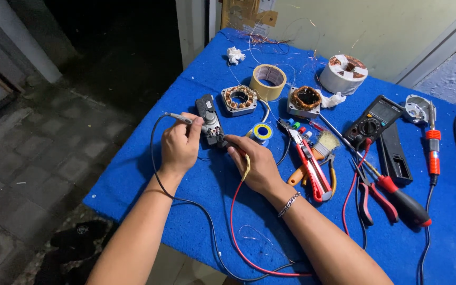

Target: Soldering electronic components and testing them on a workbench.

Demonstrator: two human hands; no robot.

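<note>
— What couldn't you make out?

— The left hand (179, 145) covered most of the probe (178, 117) and the right hand (255, 163) hid its own, so the contact points on the black part (209, 122) stayed unseen.

— Anything cut off?

— The table (133, 174) ran past the bottom and right edges, taking the leads (238, 237) and the iron's cord (426, 232) with it. The meter (371, 120) screen was too small to read.

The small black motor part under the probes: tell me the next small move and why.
Probably steady the probes before anything else. The left hand holds a thin metal-tipped probe on a black lead against the small black motor part, and the right hand presses a red-wired lead to its near end. The meter lies off to the right, its screen unreadable from here.
</note>
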